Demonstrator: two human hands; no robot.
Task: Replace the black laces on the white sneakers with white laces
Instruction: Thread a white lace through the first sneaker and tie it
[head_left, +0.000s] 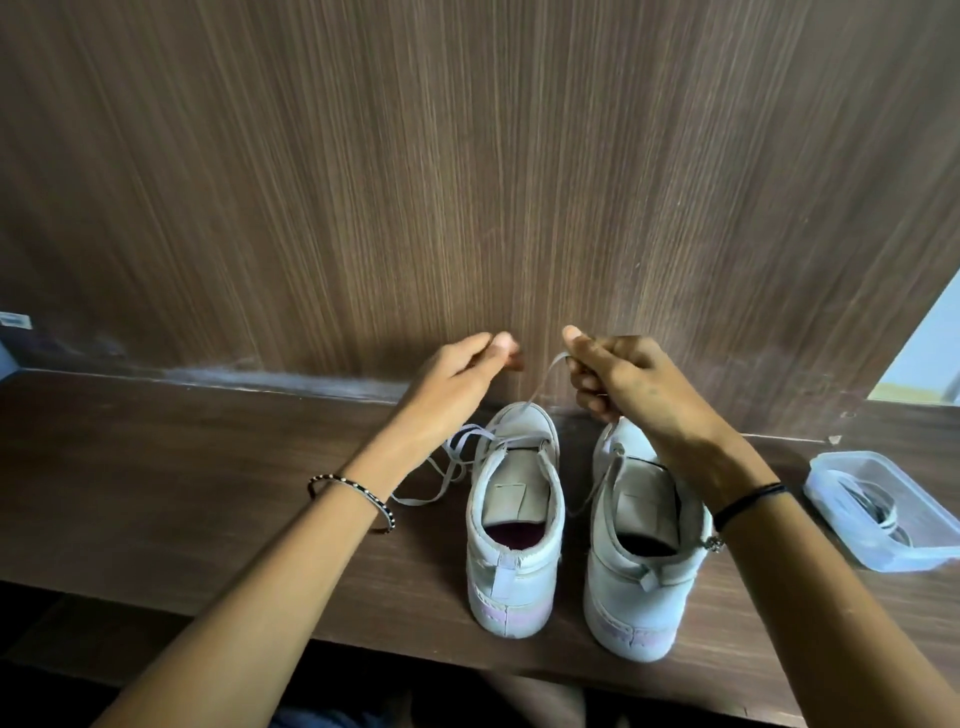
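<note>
Two white sneakers stand side by side on the dark wooden shelf (208, 467), heels toward me. A white lace (540, 382) rises from the front eyelets of the left sneaker (514, 566) to my right hand (623, 384), which grips it above the toe of the right sneaker (628, 587). More loops of the white lace lie beside the left sneaker, under my left wrist. My left hand (457, 374) hovers above that shoe's toe, thumb pinched against its fingers; the strand in it is hidden by the hand. No black lace shows on either shoe.
A clear plastic container (831, 460) with coiled laces inside sits at the right end of the shelf. A tall wood-grain panel (467, 182) rises directly behind the shoes. The shelf's front edge runs just below the heels.
</note>
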